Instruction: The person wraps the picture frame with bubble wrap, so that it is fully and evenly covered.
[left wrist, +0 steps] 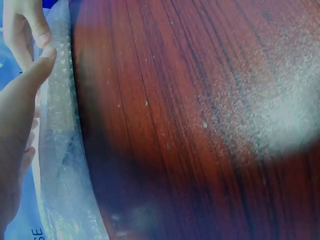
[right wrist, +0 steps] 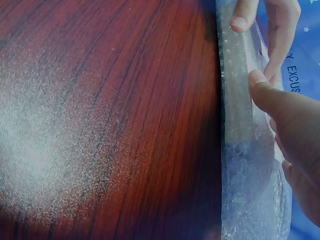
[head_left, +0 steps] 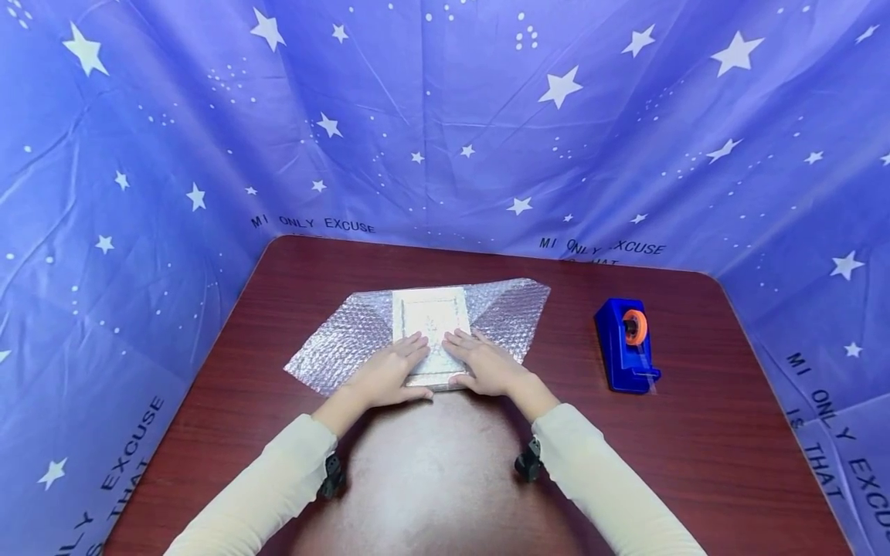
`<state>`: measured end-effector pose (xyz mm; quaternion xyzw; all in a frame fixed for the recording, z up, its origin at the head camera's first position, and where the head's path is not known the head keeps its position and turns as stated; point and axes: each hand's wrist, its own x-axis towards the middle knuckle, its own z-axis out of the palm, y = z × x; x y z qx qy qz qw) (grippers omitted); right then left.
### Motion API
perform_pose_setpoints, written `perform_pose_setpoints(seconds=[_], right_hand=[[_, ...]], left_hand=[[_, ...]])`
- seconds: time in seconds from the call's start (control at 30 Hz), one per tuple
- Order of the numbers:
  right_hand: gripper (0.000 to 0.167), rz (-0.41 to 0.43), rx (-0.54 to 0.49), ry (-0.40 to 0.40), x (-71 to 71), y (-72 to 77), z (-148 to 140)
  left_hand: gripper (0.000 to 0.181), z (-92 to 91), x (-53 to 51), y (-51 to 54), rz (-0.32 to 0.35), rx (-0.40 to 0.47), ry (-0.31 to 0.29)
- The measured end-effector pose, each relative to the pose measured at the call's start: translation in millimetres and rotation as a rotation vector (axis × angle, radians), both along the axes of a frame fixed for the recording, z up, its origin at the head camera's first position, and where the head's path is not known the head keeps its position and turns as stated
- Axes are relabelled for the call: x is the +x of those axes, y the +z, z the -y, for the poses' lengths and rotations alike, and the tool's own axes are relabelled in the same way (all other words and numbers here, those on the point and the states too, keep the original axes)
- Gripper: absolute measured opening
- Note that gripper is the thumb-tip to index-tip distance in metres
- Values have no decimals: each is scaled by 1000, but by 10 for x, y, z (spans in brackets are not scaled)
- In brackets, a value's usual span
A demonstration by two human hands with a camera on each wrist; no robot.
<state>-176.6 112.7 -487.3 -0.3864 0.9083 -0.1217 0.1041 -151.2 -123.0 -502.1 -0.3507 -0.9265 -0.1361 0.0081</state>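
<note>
A white rectangular picture frame [head_left: 433,309] lies on a sheet of bubble wrap [head_left: 341,340], which spreads out to both sides of it. Clear wrap also runs along the frame's near edge, as the bubble wrap [left wrist: 65,150] in the left wrist view shows. My left hand [head_left: 389,374] rests on the left near part of the frame, fingers extended and thumb at the near edge. Mirroring it on the right side, my right hand [head_left: 490,367] presses down with straight fingers. In the right wrist view the thumb of the right hand [right wrist: 295,120] touches the wrapped edge.
To the right on the brown wooden table [head_left: 695,448] stands a blue tape dispenser [head_left: 626,359] holding an orange-cored roll [head_left: 636,327], with a strip of tape hanging at its front. A blue star-printed curtain [head_left: 431,116] encloses the table's back and sides.
</note>
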Motion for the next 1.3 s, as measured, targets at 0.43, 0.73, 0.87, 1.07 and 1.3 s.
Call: perform_pose_setpoints(seconds=[0.43,0.73,0.87,1.07,1.3], right_hand=[[67,-30,8,27,3,14,12],[66,-27,6,29,-5,14,5],[66,-24,-5,23,-8,0,-3],[67,-33,-20,27,-8,-40,-27],[69,-14,-74,12,4,-76,-79]], left_hand=[[73,9,-13,-15,40,-35,5],[67,10,-26,-24,47,-42,-6],[63,12,-38,-18,72,-31,-4],[58,14,-44,-39,80,-13,-2],[57,15,-42,-63,54,-32,-10]])
